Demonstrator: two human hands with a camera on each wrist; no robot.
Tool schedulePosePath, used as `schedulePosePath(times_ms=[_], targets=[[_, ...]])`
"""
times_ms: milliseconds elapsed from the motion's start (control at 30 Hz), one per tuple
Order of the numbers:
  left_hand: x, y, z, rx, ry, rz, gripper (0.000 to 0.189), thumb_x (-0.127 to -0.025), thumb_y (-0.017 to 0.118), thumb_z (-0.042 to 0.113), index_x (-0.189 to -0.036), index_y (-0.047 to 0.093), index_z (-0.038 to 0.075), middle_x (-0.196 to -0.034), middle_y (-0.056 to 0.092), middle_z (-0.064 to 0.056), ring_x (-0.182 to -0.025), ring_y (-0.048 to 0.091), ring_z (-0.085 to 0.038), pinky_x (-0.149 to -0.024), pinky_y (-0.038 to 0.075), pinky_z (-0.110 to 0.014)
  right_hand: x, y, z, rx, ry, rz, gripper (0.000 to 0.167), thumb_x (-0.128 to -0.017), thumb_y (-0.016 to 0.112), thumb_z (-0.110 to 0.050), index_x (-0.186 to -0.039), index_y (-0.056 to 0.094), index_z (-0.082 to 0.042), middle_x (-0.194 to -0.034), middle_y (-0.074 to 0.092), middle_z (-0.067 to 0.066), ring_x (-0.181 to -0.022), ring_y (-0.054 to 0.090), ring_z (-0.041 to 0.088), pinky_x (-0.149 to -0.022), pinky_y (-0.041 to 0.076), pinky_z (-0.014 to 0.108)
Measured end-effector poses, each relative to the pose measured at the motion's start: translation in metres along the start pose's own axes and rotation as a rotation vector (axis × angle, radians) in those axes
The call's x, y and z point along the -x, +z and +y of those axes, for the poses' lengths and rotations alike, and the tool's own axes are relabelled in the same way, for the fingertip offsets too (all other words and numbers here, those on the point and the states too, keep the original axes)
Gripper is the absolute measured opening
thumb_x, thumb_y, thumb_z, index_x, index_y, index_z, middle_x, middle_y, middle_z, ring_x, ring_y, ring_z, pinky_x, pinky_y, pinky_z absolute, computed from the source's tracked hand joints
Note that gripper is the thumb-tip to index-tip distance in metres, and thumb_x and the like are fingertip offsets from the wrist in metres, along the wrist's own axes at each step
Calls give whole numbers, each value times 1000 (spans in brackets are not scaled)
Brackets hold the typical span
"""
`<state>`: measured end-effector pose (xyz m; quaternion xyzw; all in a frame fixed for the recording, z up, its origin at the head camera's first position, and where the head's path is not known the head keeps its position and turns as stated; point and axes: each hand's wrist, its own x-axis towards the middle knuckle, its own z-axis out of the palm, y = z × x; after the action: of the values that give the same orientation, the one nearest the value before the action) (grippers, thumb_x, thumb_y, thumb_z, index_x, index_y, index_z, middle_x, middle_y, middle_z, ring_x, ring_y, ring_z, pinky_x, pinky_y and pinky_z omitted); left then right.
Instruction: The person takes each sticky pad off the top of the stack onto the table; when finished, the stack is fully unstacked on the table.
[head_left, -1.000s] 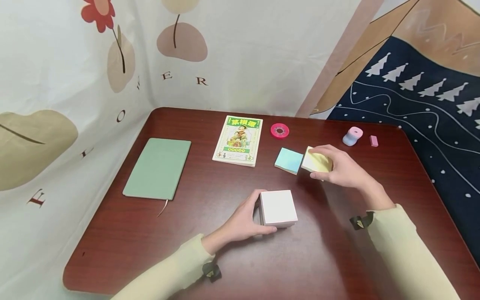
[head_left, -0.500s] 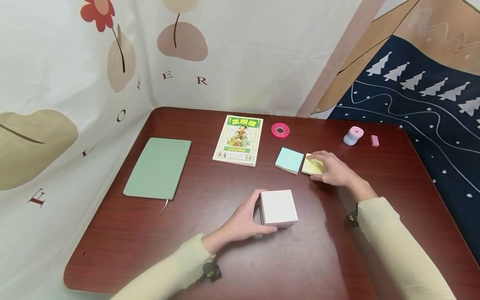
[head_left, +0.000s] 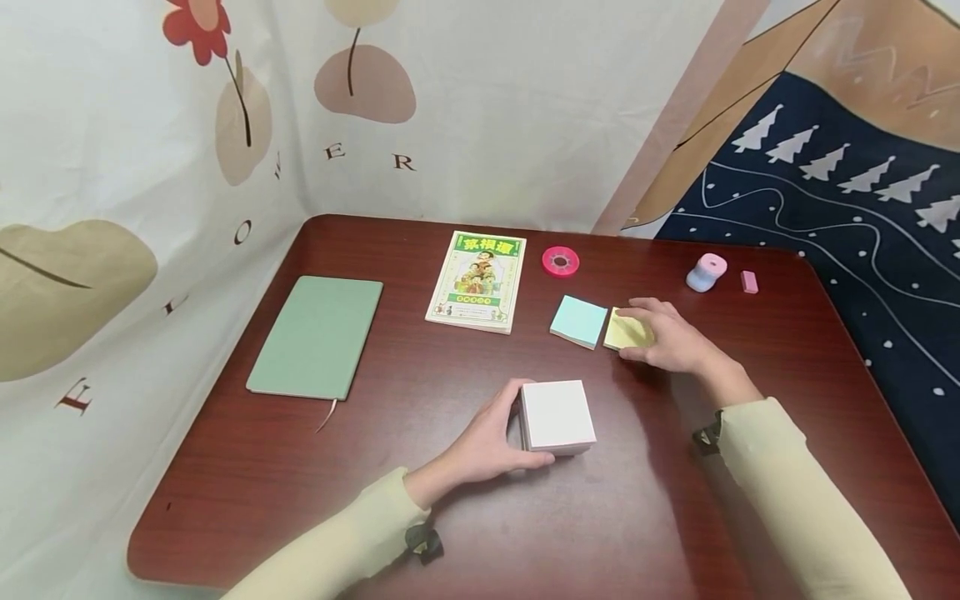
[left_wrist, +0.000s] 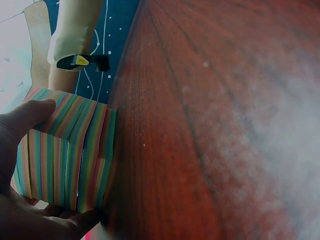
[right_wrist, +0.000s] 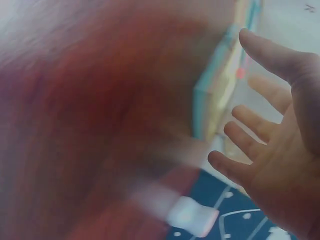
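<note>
My left hand (head_left: 480, 446) grips a thick block of sticky notes (head_left: 557, 414) with a white top, thumb on one side and fingers on the other. In the left wrist view the block's sides show many coloured stripes (left_wrist: 60, 165). To the right, my right hand (head_left: 671, 340) is around a yellow-topped sticky note pad (head_left: 624, 331) that lies on the table. Its fingers are spread apart in the right wrist view, with the pad (right_wrist: 216, 97) beyond the thumb and fingertips. Left of this pad lies a light blue sticky note pad (head_left: 579, 320), close beside it.
A green notebook (head_left: 318, 336) with a ribbon lies at the left of the dark red table (head_left: 420, 375). Farther back are an illustrated book (head_left: 477, 282) and a pink round tape (head_left: 560, 261). A pink-and-blue object (head_left: 706, 272) and a small pink block (head_left: 749, 282) sit at the back right.
My right hand has lowered the yellow-topped pad to the table beside the blue pad, and its fingers have loosened from it. The left hand and its block have stayed put.
</note>
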<state>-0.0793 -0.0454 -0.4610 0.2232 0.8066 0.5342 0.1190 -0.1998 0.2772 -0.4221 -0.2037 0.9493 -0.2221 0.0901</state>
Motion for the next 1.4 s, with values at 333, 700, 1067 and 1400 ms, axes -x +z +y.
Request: schedulePosePath(times_ms=[333, 700, 1067, 1400], targets=[[0, 0, -1, -12, 8, 9, 85, -68, 91, 29, -135, 41, 22, -129, 52, 7, -120, 48, -8, -104, 38, -37, 23, -15, -73, -89, -220, 41, 56, -85, 76, -37, -134, 60, -16, -140, 50, 7, -127, 44, 25, -100, 41, 50], [0, -1, -1, -14, 43, 5, 83, -69, 89, 36, -135, 40, 26, -128, 52, 8, -112, 51, -11, -96, 42, -38, 51, 17, -136, -29, -459, -130, 75, -79, 73, -59, -141, 54, -22, -146, 43, -5, -131, 43, 15, -100, 43, 41], [0, -1, -1, -11, 36, 7, 84, -68, 90, 33, -135, 40, 28, -129, 51, 9, -112, 51, -10, -95, 43, -39, 54, 27, -139, 38, -466, -105, 75, -73, 86, -36, -139, 54, -23, -133, 50, -5, -119, 46, 11, -93, 46, 35], [0, 0, -1, -22, 33, 7, 85, -68, 90, 34, -136, 40, 28, -131, 50, 9, -114, 50, -10, -97, 42, -38, 55, 27, -139, 61, -481, -89, 69, -75, 84, -34, -138, 56, -21, -133, 51, -3, -118, 48, 11, -91, 48, 34]])
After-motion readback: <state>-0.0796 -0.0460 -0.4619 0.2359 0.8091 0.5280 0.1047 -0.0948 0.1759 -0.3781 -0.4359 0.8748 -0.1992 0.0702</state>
